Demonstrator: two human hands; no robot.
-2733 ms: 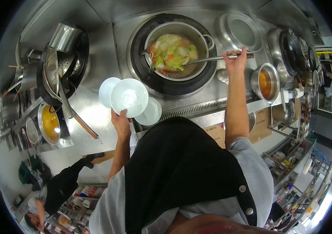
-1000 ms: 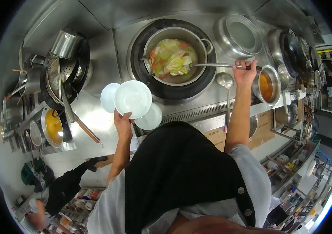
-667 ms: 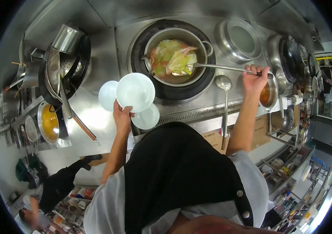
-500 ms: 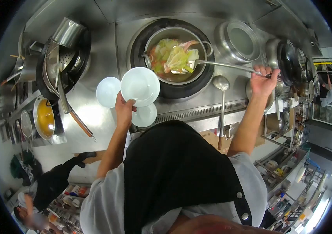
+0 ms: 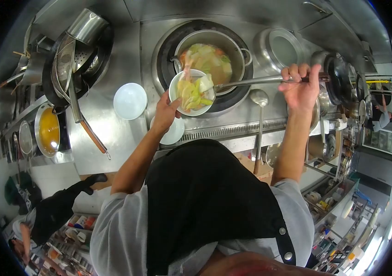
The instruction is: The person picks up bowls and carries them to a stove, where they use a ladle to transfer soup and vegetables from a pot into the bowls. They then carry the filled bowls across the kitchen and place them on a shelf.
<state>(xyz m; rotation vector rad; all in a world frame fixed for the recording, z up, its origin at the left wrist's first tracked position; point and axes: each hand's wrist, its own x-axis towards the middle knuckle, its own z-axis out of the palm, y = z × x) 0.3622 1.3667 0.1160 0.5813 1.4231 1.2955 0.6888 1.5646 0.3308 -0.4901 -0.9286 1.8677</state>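
My left hand [image 5: 165, 112] grips the rim of a white bowl [image 5: 174, 92] at the near left edge of the pot. Cabbage and other food [image 5: 190, 94] lie in this bowl. My right hand [image 5: 301, 87] is closed round the long handle of a ladle [image 5: 256, 81], whose head is at the bowl's right side, partly hidden by food. Behind the bowl, the metal pot [image 5: 239, 69] on the round black burner holds broth with vegetables. One white bowl [image 5: 130, 101] stands on the steel counter to the left, another [image 5: 174, 132] below my left hand.
A second ladle [image 5: 261, 115] lies right of the burner. Behind it stands a round metal container [image 5: 284, 49]. Strainers and a pan [image 5: 53, 99] sit at the left, beside a bowl of yellow liquid [image 5: 49, 130]. Another person [image 5: 51, 214] is at the lower left.
My left hand has moved the bowl right, to the pot's edge. The ladle has come down to it, and food that was on the ladle above the pot is now in the bowl.
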